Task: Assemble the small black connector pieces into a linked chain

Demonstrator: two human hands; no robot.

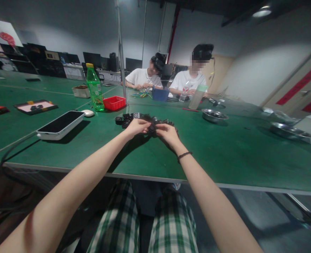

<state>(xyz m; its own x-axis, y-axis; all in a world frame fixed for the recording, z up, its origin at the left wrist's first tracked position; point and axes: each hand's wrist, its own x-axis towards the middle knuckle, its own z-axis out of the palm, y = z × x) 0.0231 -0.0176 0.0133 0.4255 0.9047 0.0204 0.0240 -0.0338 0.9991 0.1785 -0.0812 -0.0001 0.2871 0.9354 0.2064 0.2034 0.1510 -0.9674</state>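
My left hand (pixel 138 127) and my right hand (pixel 169 133) meet near the middle of the green table (pixel 208 154). Between their fingertips is a small black part (pixel 152 128), which both hands pinch from either side. Its exact shape is too small and dark to make out. Just behind the hands lies a pile of black parts (pixel 126 120), some glossy, spreading to both sides. A dark band circles my right wrist.
Left of the pile stand a red tray (pixel 114 103), a green bottle (pixel 94 88) and a white-edged device (pixel 61 124) with a cable. Metal bowls (pixel 214 116) sit at the right. Two people in white shirts sit across the table by a blue bin (pixel 160 94).
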